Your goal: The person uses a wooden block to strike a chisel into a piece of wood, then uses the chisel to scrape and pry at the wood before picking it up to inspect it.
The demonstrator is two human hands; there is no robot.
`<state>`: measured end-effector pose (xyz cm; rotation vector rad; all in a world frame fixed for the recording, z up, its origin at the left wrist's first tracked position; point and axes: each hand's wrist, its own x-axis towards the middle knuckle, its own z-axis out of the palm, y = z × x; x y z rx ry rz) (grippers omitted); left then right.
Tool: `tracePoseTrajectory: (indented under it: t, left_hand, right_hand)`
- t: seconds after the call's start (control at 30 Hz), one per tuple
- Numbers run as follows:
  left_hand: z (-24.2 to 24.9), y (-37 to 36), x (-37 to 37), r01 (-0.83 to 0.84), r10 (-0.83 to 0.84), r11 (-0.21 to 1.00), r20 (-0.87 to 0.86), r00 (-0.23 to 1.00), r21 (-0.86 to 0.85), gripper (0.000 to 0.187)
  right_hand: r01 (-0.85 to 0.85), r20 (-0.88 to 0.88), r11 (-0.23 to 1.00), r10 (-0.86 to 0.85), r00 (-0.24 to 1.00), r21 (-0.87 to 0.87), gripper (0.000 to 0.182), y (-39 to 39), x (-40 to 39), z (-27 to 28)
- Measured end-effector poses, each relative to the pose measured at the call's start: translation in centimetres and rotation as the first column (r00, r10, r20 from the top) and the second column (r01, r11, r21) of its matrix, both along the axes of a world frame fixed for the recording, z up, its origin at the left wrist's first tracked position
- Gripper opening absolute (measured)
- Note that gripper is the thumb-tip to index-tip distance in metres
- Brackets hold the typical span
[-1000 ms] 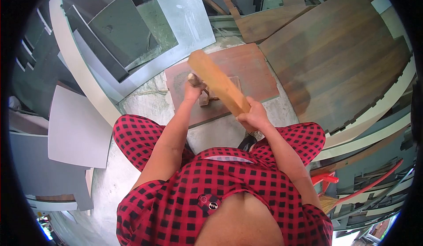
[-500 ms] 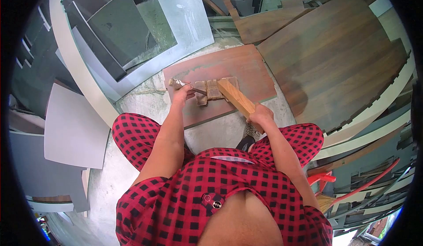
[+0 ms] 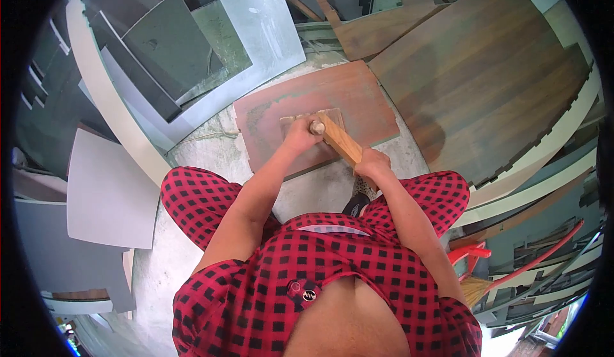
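My left hand point(image 3: 301, 135) is closed around a chisel point(image 3: 316, 127), whose rounded handle end points up toward me; its blade is hidden beneath the hand. Under that hand lie small flat brown wooden pieces point(image 3: 334, 115), mostly covered by it. My right hand point(image 3: 373, 163) grips the near end of a thick squared wooden block point(image 3: 343, 142). The block's far end overlaps the wooden pieces, right beside the chisel handle. Everything here is over a reddish-brown board point(image 3: 256, 117) on the floor, between my bent knees.
A large wood-grain panel point(image 3: 486, 75) leans at the right. Grey sheets and a pale frame point(image 3: 272, 31) stand at the back left, and a white panel point(image 3: 112, 190) is at the left. A broom point(image 3: 476, 288) and a red-handled object point(image 3: 470, 254) are at the lower right.
My left hand has moved right with the chisel, from the left side of the wooden pieces to over them. The chisel has swung from lying slanted to upright. The block has barely moved.
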<state>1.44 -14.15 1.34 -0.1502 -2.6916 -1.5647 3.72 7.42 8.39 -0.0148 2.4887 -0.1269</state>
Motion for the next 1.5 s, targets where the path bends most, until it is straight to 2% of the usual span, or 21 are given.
tracePoseTrajectory:
  t: [0.03, 0.1, 0.13, 0.2, 0.3, 0.37, 0.43, 0.63, 0.7, 0.97, 1.23, 1.3, 1.43, 1.5]
  left_hand:
    - [-0.6, -0.1, -0.5, 0.008, -0.008, 1.000, 0.000, 1.000, -0.002, 0.035]
    - [-2.0, -1.3, -1.7, -0.152, 0.133, 0.979, 0.142, 0.981, 0.134, 0.038]
    - [-0.9, -1.8, -1.9, -0.150, 0.131, 0.980, 0.144, 0.981, 0.131, 0.038]
    - [1.1, -2.9, -2.0, -0.275, 0.257, 0.957, 0.173, 0.951, 0.090, 0.038]
    - [1.4, -3.9, -1.9, -0.304, 0.298, 0.952, 0.140, 0.944, 0.020, 0.034]
    - [0.8, -4.2, -1.8, -0.302, 0.298, 0.953, 0.150, 0.943, 0.003, 0.032]
    - [-0.3, -4.4, -1.8, -0.300, 0.299, 0.954, 0.161, 0.941, -0.016, 0.030]
    - [-1.9, -4.5, -1.9, -0.366, 0.364, 0.931, 0.134, 0.922, -0.012, 0.028]
    - [-2.4, -4.7, -2.2, -0.360, 0.345, 0.933, 0.243, 0.907, 0.020, 0.028]
    - [-4.6, -4.8, -2.5, -0.401, 0.385, 0.916, 0.222, 0.896, 0.028, 0.027]
    - [-2.3, -3.9, -1.9, -0.416, 0.404, 0.909, 0.213, 0.889, 0.014, 0.029]
    - [-1.3, -3.5, -1.7, -0.383, 0.382, 0.923, 0.152, 0.912, -0.019, 0.030]
    - [-2.5, -3.7, -2.0, -0.378, 0.380, 0.925, 0.110, 0.919, -0.037, 0.030]
    - [-2.7, -3.8, -2.0, -0.387, 0.384, 0.922, 0.155, 0.910, -0.009, 0.030]
  right_hand:
    - [-0.003, -0.008, 1.000, 0.002, 1.000, -0.007, 0.062, 0.2, 0.0, -0.2]
    - [0.004, -0.010, 1.000, -0.004, 1.000, -0.015, 0.062, 0.4, 0.0, -0.5]
    - [0.000, -0.014, 1.000, 0.000, 1.000, -0.021, 0.062, 0.5, 0.0, -0.7]
    - [-0.001, -0.011, 1.000, 0.001, 1.000, -0.019, 0.064, 0.7, -0.1, -1.2]
    - [-0.013, 0.001, 1.000, 0.013, 1.000, -0.013, 0.068, 0.6, -0.3, -1.2]
    - [-0.021, 0.016, 1.000, 0.021, 1.000, -0.007, 0.068, 0.6, -0.3, -0.9]
    - [-0.024, 0.004, 1.000, 0.024, 1.000, -0.012, 0.058, 0.4, -0.2, -0.7]
    - [-0.025, 0.004, 1.000, 0.025, 1.000, -0.019, 0.059, 0.3, 0.0, 0.0]
    - [-0.030, 0.001, 0.999, 0.030, 1.000, -0.023, 0.059, 0.3, 0.1, 0.2]
    - [-0.044, 0.009, 0.999, 0.044, 0.999, -0.033, 0.062, 0.4, 0.0, -0.1]
    - [-0.048, 0.018, 0.999, 0.048, 0.999, -0.024, 0.063, 0.3, -0.1, 0.2]
    - [-0.049, 0.013, 0.998, 0.049, 0.999, -0.027, 0.064, 0.4, -0.1, -0.1]
    - [-0.055, -0.013, 0.998, 0.055, 0.998, -0.026, 0.070, 0.6, -0.2, -1.1]
    - [-0.051, -0.011, 0.998, 0.051, 0.999, -0.026, 0.070, 0.7, -0.2, -1.1]
